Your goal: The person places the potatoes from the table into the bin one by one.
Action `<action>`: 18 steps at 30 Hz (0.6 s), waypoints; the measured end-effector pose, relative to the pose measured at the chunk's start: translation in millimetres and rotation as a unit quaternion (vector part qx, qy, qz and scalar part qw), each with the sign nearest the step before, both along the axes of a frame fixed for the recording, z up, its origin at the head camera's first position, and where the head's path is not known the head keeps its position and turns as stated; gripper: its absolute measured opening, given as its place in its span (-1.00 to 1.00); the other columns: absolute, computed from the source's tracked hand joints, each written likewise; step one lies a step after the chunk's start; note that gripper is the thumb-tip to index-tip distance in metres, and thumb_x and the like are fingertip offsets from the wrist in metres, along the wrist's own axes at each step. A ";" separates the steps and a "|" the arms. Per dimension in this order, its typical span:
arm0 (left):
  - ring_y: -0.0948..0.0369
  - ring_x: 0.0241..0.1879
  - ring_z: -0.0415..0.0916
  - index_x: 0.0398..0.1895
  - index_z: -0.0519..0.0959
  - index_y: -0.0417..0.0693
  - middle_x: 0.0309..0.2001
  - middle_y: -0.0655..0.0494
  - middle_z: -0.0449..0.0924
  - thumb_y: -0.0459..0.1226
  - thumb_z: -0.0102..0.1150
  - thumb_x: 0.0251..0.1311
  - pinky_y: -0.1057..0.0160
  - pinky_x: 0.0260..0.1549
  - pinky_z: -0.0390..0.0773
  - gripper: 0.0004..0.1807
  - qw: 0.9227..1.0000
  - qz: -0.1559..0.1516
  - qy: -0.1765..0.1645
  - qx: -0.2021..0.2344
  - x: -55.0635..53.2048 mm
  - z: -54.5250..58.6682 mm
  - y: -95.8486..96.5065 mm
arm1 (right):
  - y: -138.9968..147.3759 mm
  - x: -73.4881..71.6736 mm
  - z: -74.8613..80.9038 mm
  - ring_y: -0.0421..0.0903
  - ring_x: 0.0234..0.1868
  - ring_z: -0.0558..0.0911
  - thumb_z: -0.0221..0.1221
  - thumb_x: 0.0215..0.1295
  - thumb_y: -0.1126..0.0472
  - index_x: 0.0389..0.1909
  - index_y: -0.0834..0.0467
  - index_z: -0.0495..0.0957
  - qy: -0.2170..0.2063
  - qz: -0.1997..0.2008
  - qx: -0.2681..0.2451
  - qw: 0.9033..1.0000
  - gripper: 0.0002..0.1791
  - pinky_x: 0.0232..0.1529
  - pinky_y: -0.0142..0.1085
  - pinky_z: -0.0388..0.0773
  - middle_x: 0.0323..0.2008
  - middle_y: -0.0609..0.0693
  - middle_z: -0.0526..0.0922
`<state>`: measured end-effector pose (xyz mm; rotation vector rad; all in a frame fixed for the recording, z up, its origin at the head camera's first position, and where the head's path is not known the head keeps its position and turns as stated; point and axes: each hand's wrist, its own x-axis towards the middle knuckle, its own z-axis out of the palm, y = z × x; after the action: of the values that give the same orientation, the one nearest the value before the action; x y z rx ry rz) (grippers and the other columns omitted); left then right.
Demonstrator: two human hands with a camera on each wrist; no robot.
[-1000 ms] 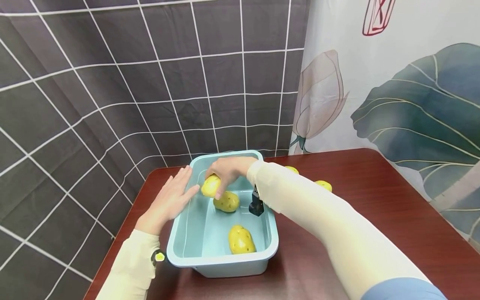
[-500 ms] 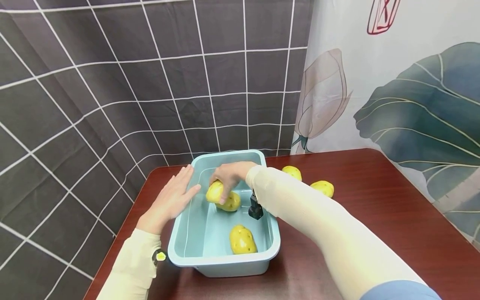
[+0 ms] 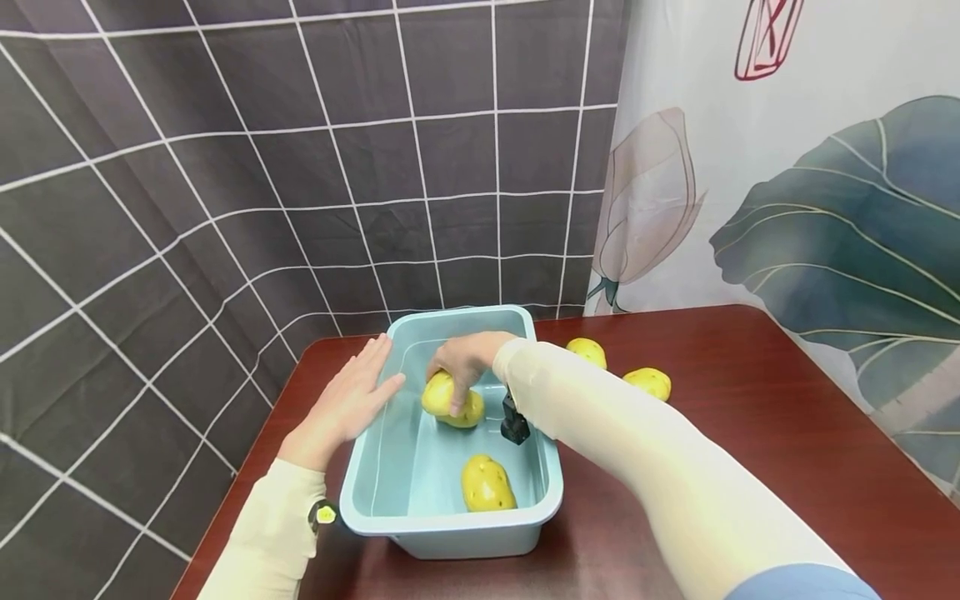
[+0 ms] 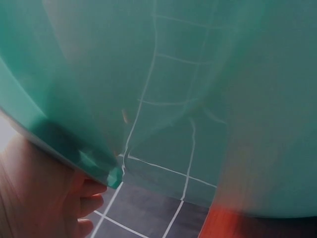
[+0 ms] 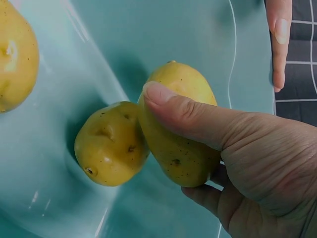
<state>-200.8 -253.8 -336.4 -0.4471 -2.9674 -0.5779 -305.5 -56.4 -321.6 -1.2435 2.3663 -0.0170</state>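
Note:
Inside a light blue plastic basin (image 3: 450, 523), my right hand (image 3: 467, 360) grips a yellow potato (image 5: 178, 144), thumb across its top and fingers beneath. A second potato (image 5: 111, 144) lies on the basin floor beside it, and the held one overlaps it in both views. Toward the near end of the basin lies a third potato (image 3: 486, 483). My left hand (image 3: 348, 404) rests with straight fingers along the basin's left rim. In the left wrist view, the basin wall fills most of the picture, with part of the left hand (image 4: 44, 188) at the rim.
Two more potatoes, one farther back (image 3: 587, 352) and one to its right (image 3: 648, 382), lie on the dark red wooden table (image 3: 720, 358) right of the basin. A grey grid-patterned curtain (image 3: 360, 150) hangs behind and at the left. A black wrist device (image 3: 514, 423) hangs beneath my right sleeve.
My right hand has moved slightly right and lower with its potato, closer over the neighbouring potato. My left hand keeps its place on the rim. The head view has shifted slightly.

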 end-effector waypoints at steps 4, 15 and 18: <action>-0.06 0.49 -0.23 0.50 -0.02 -0.21 0.51 -0.12 -0.09 0.06 -0.20 0.43 -0.13 0.38 -0.10 -0.24 1.000 0.002 -0.002 0.002 0.5 -0.1 0.0 | -0.2 0.6 -1.0 -0.19 -0.09 0.50 0.49 -0.13 -0.13 0.16 -0.10 0.52 -0.008 -0.001 0.000 1.000 -0.26 0.04 -0.25 0.46 -0.13 -0.23 0.55; -0.06 0.49 -0.23 0.51 -0.04 -0.21 0.51 -0.11 -0.10 0.05 -0.19 0.43 -0.12 0.38 -0.09 -0.24 1.000 0.001 0.000 0.002 1.9 -1.9 1.1 | -0.7 1.5 -2.5 -0.09 0.23 0.45 0.47 -0.08 -0.11 0.26 -0.04 0.46 -0.036 -0.011 -0.024 0.999 -0.19 0.24 -0.17 0.37 0.22 -0.03 0.50; -0.06 0.49 -0.23 0.51 -0.03 -0.20 0.51 -0.11 -0.10 0.06 -0.19 0.43 -0.12 0.38 -0.08 -0.24 1.000 0.000 0.002 0.000 1.4 -1.1 1.2 | 0.1 1.2 -0.2 -0.08 0.27 0.42 0.44 -0.03 -0.12 0.28 -0.03 0.44 -0.035 -0.009 -0.032 0.999 -0.21 0.25 -0.17 0.36 0.26 -0.02 0.46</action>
<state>-199.4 -252.6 -337.5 -0.4485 -2.9640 -0.5765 -304.3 -56.2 -321.8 -1.2314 2.3327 -0.1412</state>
